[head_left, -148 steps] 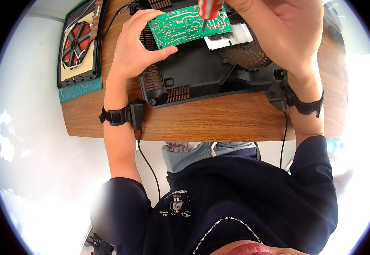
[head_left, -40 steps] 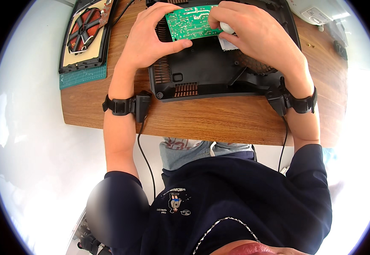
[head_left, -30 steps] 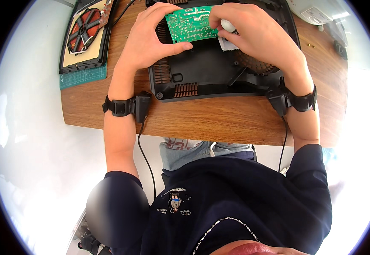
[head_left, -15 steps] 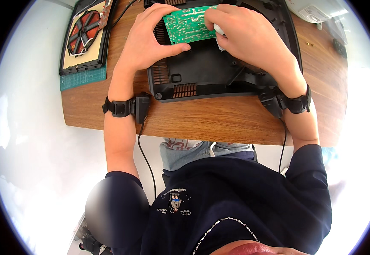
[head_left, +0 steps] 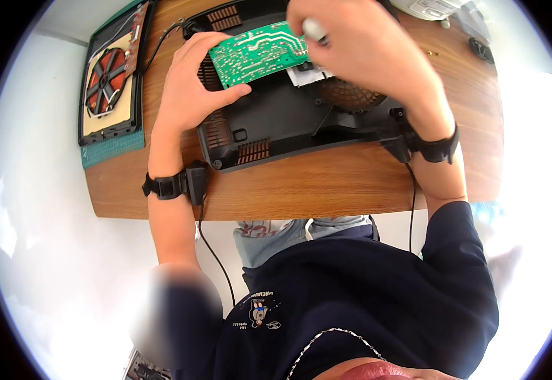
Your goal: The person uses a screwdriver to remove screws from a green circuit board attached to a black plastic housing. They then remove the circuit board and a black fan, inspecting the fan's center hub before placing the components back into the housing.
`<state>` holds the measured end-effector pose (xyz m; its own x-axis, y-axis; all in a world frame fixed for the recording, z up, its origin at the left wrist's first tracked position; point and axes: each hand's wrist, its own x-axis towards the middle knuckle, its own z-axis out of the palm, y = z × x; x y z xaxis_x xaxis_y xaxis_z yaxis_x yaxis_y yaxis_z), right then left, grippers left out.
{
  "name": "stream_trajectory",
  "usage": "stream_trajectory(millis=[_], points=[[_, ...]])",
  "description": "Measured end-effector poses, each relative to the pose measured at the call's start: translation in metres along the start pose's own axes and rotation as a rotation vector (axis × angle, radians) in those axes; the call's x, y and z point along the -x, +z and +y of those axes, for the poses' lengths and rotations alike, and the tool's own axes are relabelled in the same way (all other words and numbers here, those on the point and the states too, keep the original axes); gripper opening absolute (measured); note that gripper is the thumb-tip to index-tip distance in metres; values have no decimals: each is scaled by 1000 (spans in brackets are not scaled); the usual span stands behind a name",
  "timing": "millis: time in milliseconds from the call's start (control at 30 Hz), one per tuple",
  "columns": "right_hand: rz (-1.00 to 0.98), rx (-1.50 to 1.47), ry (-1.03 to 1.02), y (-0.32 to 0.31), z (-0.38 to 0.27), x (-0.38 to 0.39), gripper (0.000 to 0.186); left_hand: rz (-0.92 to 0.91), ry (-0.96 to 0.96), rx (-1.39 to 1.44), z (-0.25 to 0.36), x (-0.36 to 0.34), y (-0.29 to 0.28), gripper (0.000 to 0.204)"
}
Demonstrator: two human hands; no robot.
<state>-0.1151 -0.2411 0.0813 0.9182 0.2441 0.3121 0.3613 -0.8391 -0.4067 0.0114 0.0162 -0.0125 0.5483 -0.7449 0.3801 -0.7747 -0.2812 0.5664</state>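
Observation:
A green circuit board (head_left: 260, 54), solder side up, is tilted above the open black plastic housing (head_left: 276, 120). My left hand (head_left: 190, 82) grips the board's left end, thumb along the near edge and fingers at the far edge. Over the board's right end, my right hand (head_left: 358, 44) is closed around a white rounded piece (head_left: 314, 29), of which only the end shows. From under the board's right side a pale metal-looking block (head_left: 306, 76) sticks out. The right hand hides the board's far right corner.
Left on the wooden table (head_left: 301, 190) lies a black-framed panel with a red-and-black round coil (head_left: 106, 82), partly on a green cutting mat (head_left: 114, 149). Small brass-coloured bits (head_left: 434, 53) and a white appliance (head_left: 431, 7) are at the right. Cables hang from both wristbands.
The board appears further left and more tilted, with the view itself shifted. My right hand has moved up and away from the board's near edge, uncovering the pale block and a round grille.

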Motion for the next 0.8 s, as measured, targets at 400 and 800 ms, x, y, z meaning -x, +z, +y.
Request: stream_trajectory(millis=[400,800], points=[[-168,262,709,-54,191,89,15,3,41,45,0,-7,7,66],[-352,292,913,-33,219,87,18,8,40,53,1,-5,5,67]])
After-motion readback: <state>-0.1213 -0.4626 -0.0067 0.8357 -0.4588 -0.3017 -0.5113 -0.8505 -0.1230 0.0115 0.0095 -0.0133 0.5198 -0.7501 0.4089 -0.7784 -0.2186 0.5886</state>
